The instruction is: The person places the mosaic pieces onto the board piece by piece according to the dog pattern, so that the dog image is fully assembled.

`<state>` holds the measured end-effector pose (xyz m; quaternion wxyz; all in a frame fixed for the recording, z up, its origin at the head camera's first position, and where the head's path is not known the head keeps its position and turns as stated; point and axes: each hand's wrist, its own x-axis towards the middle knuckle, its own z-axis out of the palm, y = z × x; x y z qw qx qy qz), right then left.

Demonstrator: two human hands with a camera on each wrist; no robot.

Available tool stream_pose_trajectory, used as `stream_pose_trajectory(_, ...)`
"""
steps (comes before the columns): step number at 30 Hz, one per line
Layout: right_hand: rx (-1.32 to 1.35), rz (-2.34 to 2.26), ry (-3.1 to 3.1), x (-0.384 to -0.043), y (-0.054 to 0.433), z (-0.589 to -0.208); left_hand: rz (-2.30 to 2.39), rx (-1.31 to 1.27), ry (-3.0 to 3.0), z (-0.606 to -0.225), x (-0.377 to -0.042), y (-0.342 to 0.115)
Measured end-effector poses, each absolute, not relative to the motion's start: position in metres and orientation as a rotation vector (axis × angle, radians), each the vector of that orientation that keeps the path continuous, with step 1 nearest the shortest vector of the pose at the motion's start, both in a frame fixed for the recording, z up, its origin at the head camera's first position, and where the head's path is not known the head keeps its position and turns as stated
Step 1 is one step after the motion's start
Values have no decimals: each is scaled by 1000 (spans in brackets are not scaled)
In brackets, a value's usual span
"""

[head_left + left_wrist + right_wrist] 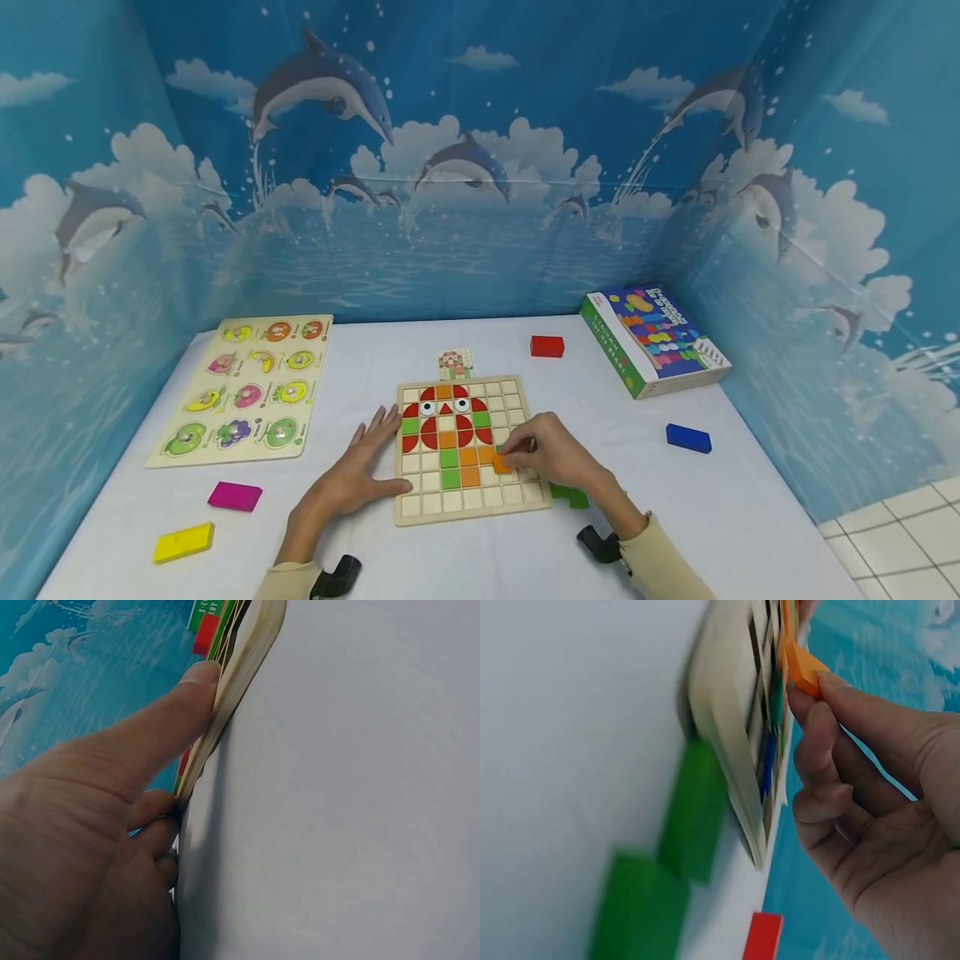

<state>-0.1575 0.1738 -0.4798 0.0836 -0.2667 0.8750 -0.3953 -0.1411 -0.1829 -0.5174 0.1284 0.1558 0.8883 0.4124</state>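
Note:
A wooden grid board (472, 517) lies on the table, its upper and middle cells filled with red, green, orange and white pieces, two of them round eyes. My right hand (558, 452) pinches an orange square tile (804, 669) between thumb and fingertips, low over the cells right of the orange pieces in the middle. My left hand (351, 477) lies along the board's left side with fingers spread. In the left wrist view its thumb (199, 675) touches the board's edge. A small picture card (456, 364) sits against the board's far edge.
Green pieces (570, 495) lie by the board's near right corner. A fruit puzzle board (281, 458) is at left, with magenta (235, 497) and yellow (183, 542) blocks nearer. Red (547, 346) and blue (687, 438) blocks and a game box (652, 342) lie to the right.

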Motion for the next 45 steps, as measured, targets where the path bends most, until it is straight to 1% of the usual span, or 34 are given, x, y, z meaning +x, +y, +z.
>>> stream_pose_trajectory(12, -938, -1266, 2548, -152, 157, -490, 1198, 431, 2584, -517, -142, -182)
stream_pose_trajectory(20, -905, -1224, 2568, -150, 150, -488, 1199, 429, 2583, -516, -141, -183)
stream_pose_trajectory(26, -899, -1207, 2568, -150, 153, -487, 1204, 425, 2575, -516, -141, -183)
stream_pose_trajectory(30, -927, -1218, 2556, -150, 165, -485, 1208, 436, 2578, -517, -141, -182)
stream_pose_trajectory(34, -912, -1194, 2546, -150, 188, -484, 1205, 431, 2569, -519, -140, -182)
stream_pose_trajectory(40, -762, -1145, 2561, -146, 226, -483, 1211, 433, 2561, -518, -140, -182)
stream_pose_trajectory(45, -710, -1095, 2554, -144, 241, -483, 1219, 438, 2566, -517, -142, -182)
